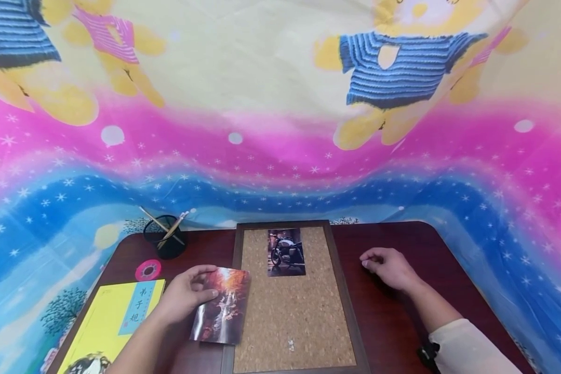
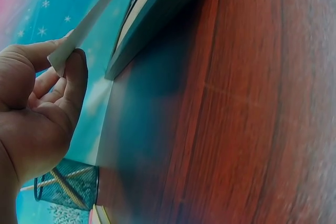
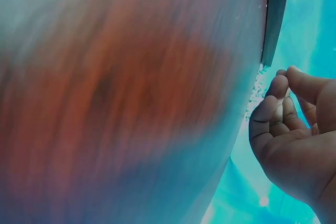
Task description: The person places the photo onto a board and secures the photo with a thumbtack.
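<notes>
Fingers (image 1: 203,270) and thumb (image 1: 208,296) of the left hand (image 1: 179,296) are clamped on the waterfall print (image 1: 223,310), thumb in front near its upper left edge. From the head view, I see the print hanging below and to the right of those fingertips, tilted, its right side overlapping the left frame of the corkboard (image 1: 304,317); whether it touches the frame I cannot tell. The left forearm reaches up from the bottom, across the yellow book (image 1: 105,322), with the tape roll (image 1: 148,270) and the mesh pen cup (image 1: 170,244) beyond. A motorcycle picture (image 1: 286,252) lies near the top of the board. The right hand (image 1: 391,269) is off to the board's right above the dark red desk (image 1: 378,332), fingers loosely curled and pointing toward the board, its arm slanting in from a pale sleeve (image 1: 469,348).

Over at the left wrist, the print shows nearly edge-on, a pale strip squeezed between thumb and fingertip, rising up and out at the top. The hand is raised beside the board's corner, palm partly showing, the other fingers bent behind; the pen cup is below it.

By the right wrist, the palm comes in from the right side, fingers bent and gathered close to the thumb, blurred desk to the left. The print is outside this view.
</notes>
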Motion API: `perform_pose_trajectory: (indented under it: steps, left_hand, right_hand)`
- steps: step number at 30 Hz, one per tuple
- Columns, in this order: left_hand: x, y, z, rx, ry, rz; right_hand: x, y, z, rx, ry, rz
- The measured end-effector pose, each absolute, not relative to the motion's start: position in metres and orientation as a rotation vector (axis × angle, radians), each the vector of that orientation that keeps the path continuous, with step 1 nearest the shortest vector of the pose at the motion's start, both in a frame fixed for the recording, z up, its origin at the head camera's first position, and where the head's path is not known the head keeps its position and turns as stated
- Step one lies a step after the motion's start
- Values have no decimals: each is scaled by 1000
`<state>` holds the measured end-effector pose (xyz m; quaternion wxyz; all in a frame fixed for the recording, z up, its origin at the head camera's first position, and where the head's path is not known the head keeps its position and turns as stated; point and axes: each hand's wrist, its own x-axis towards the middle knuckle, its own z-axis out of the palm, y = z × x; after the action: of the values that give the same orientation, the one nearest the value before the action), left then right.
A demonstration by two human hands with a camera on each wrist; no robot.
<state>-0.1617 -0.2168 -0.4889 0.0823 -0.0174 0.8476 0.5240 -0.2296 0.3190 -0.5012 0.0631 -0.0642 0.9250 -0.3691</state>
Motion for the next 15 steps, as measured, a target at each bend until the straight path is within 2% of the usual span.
perform_pose_trajectory:
  steps: [15]
  left_hand:
    - [-163, -186, -494, -77, 2489, 1600]
  right_hand:
    - [-228, 288, -500, -263, 2732, -1214]
